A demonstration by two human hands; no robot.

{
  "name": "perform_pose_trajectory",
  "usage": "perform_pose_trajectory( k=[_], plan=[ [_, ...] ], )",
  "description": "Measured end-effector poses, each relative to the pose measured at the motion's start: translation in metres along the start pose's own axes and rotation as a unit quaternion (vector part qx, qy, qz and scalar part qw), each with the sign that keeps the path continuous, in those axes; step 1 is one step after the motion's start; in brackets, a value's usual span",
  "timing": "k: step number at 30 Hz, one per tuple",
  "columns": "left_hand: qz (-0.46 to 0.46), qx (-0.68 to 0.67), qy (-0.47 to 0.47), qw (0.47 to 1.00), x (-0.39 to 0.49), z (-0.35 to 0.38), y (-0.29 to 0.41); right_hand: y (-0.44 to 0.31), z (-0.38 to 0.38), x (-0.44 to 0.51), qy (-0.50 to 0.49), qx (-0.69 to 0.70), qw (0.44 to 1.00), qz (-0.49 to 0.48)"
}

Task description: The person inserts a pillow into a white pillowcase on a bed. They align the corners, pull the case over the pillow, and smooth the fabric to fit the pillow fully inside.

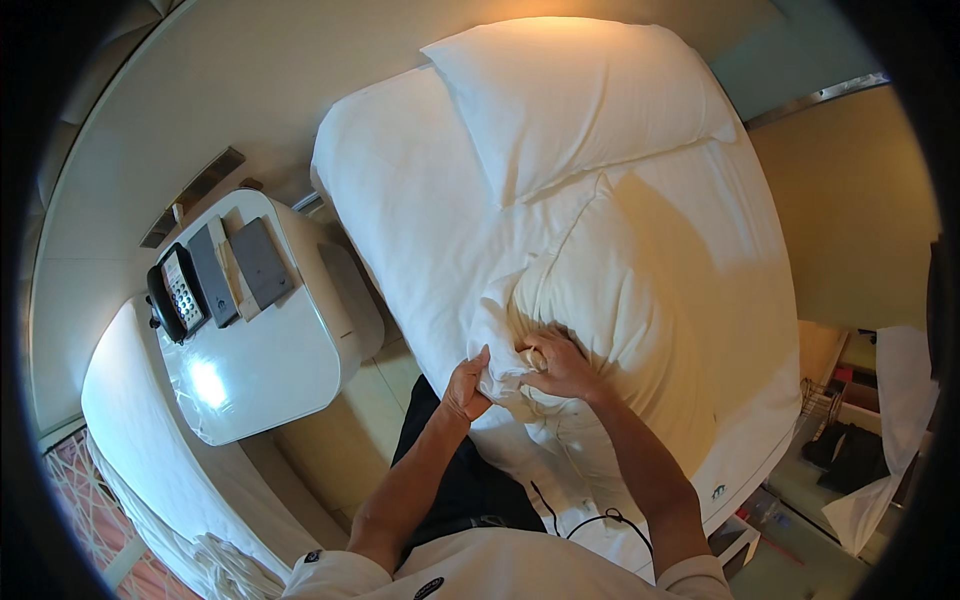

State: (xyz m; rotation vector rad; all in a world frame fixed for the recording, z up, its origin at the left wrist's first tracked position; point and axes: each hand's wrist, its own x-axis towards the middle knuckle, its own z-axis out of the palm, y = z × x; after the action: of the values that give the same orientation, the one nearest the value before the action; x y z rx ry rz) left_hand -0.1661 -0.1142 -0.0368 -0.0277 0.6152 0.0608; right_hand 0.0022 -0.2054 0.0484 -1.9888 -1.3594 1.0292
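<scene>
A cream-coloured pillow [600, 277] lies on the bed, with a white pillowcase [495, 322] bunched around its near left end. My left hand [469, 386] grips the gathered edge of the case, thumb on top. My right hand [559, 364] is at the case's opening, its fingers closed on bunched fabric against the pillow; some fingertips are hidden in the folds. Beyond, a white-cased pillow [585, 105] lies at the head of the bed, on the white bed sheet [397, 172].
Left of the bed stands a white nightstand [277, 375] with a black telephone [176, 292] and grey folders [259, 259]. Another bed [150, 420] is at the far left. A black cable [615, 516] hangs near my waist. Dark clothing [847, 454] lies at the lower right.
</scene>
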Motion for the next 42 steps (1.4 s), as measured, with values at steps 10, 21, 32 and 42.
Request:
perform_pose_trajectory(
  k=[10,21,32,42],
  plan=[
    [0.011,-0.012,-0.008,1.0,-0.004,0.003,-0.003,0.004,0.022,0.011,0.1,0.029,0.992,-0.073],
    [0.043,0.037,0.042,0.998,-0.001,-0.003,-0.006,0.004,0.033,0.009,0.14,0.056,0.988,-0.032],
    [-0.013,-0.072,-0.007,0.997,0.004,-0.029,0.001,0.011,0.045,0.016,0.12,-0.062,0.991,0.008],
    [0.023,0.059,0.093,0.994,-0.014,0.003,0.016,0.004,0.046,0.021,0.085,-0.202,0.975,0.035]
  ],
)
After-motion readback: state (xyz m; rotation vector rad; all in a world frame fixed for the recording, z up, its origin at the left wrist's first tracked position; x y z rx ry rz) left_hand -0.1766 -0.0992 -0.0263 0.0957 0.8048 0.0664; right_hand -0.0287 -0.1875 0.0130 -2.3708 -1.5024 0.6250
